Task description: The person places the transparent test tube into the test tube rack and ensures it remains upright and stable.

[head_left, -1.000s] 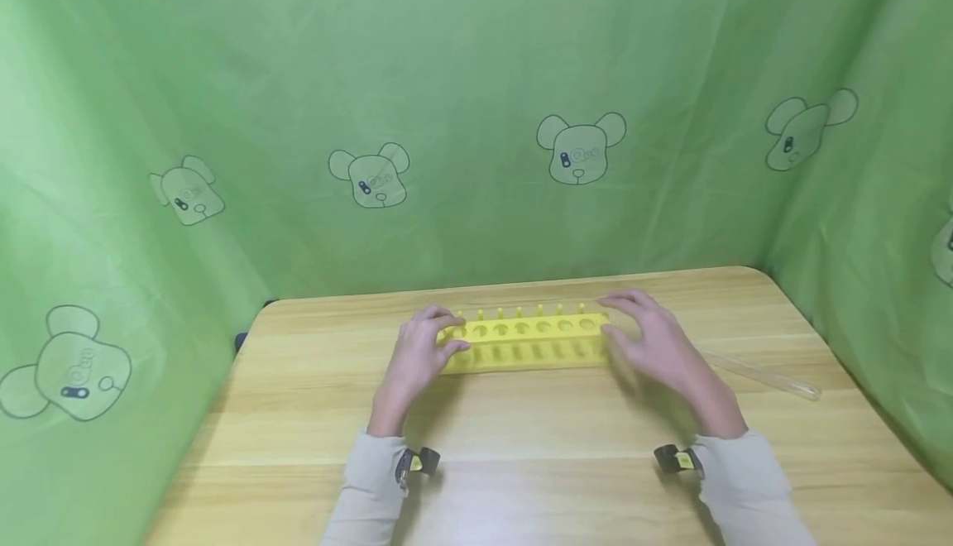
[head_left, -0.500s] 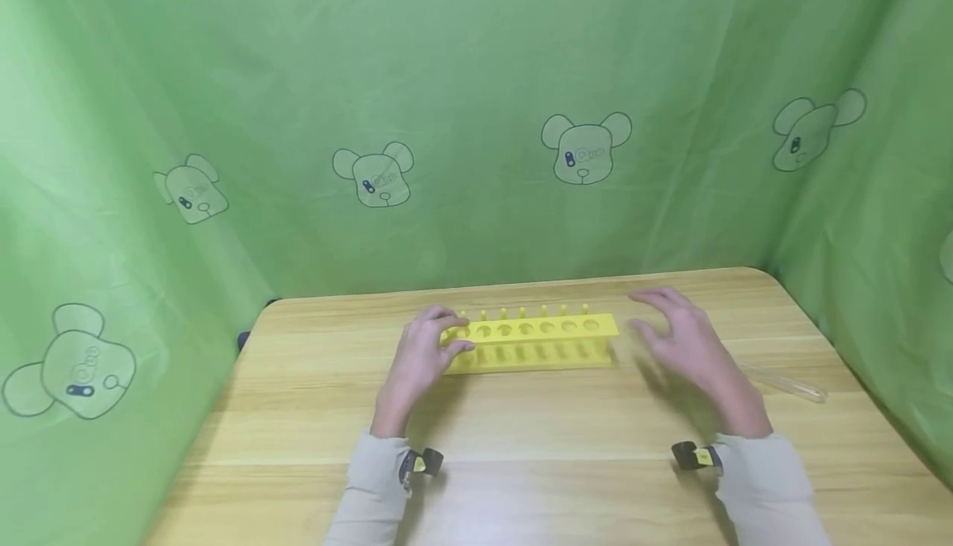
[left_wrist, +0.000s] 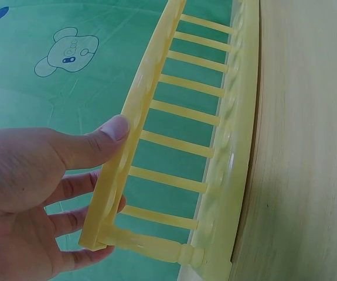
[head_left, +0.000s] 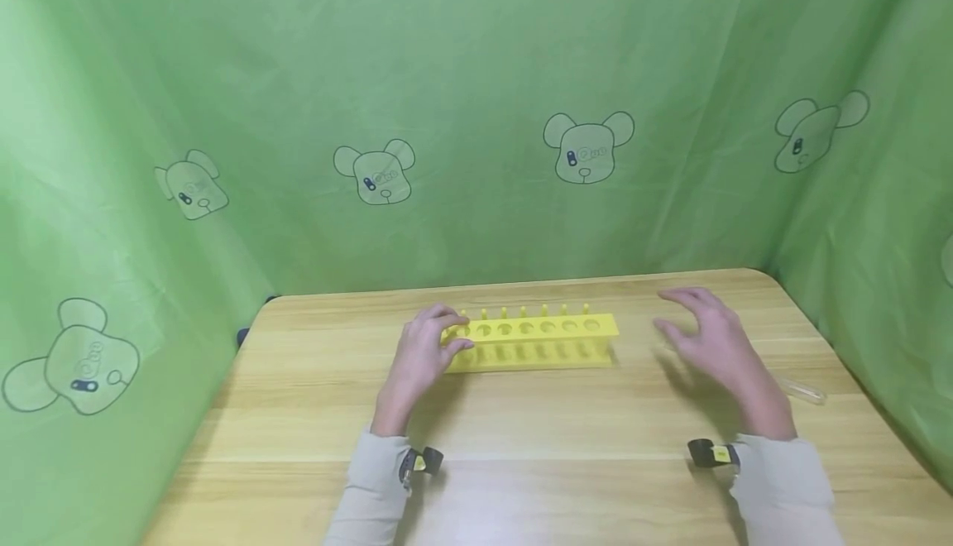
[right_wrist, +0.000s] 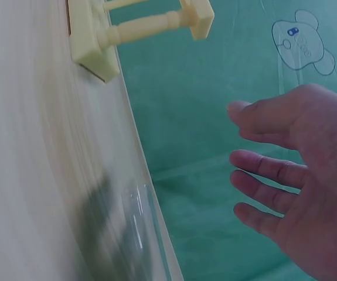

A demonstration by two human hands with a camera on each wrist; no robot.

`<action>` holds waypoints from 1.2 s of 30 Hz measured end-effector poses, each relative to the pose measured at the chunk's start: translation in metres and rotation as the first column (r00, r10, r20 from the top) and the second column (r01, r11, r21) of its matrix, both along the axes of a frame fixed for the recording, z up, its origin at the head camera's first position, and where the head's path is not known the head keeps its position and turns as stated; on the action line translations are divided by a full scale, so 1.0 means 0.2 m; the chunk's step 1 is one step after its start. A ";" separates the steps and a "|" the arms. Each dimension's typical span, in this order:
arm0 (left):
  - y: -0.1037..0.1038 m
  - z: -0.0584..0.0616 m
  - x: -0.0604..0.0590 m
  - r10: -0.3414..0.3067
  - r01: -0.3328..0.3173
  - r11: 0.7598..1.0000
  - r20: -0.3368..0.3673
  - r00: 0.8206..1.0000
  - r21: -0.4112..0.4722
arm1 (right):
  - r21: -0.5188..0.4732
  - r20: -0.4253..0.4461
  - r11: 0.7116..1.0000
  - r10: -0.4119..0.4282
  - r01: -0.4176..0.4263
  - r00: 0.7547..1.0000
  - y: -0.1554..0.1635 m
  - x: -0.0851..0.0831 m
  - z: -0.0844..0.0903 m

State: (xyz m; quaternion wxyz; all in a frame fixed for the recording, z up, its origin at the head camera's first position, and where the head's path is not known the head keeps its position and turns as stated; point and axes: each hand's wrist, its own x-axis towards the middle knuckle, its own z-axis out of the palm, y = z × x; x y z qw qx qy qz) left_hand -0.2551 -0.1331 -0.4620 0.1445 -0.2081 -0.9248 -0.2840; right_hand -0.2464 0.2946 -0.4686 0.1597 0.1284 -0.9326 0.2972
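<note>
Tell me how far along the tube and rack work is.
Done: the yellow rack stands upright on the table, and every hole that shows is empty. In hand: the left hand grips the rack's left end; the right hand hovers open between the rack and the glass tube, holding nothing. Left: the tube lies flat near the table's right edge, untouched.

Bright, even, diffuse light throughout; green cast from the draped green cartoon-bear cloth backdrop (head_left: 476, 116). Soft faint shadows under both hands on the pale wooden table (head_left: 521, 430). Right wrist view smeared with motion blur along the tabletop; wrist views bowed at the edges.
</note>
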 end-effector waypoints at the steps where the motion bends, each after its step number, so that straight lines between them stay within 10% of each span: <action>1: 0.00 0.00 0.00 0.001 -0.001 1.000 0.000 1.000 0.000 | 0.000 0.001 1.000 -0.002 0.002 1.000 0.01 0.00 0.00; 36: 0.00 0.00 -0.01 0.005 -0.005 1.000 0.007 1.000 -0.009 | 0.018 0.141 0.998 -0.061 0.059 0.988 0.17 0.00 -0.09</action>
